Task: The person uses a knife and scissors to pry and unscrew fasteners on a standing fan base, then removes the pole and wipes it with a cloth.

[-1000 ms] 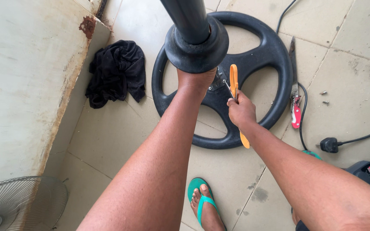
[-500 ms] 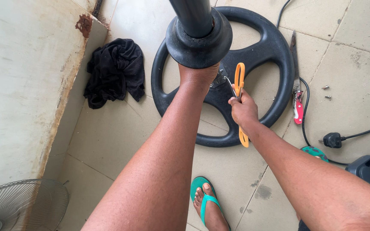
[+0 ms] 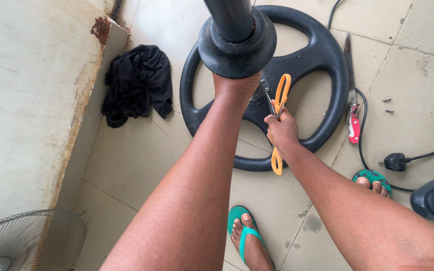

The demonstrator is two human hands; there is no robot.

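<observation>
Since a second ago, the right hand has shifted its grip so the orange-handled scissors sit more upright, blades at the hub of the round black base. Left hand is clamped around the black pole under its collar. One wall crowds the left edge; open tile lies right, with one knife, one plug, two screws

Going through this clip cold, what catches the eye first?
The big black round base on the tiled floor, with a dark pole rising toward the camera at top centre. The left hand grips under the pole's collar, while the right hand holds orange-handled scissors beside it. A black cloth lies left.
</observation>
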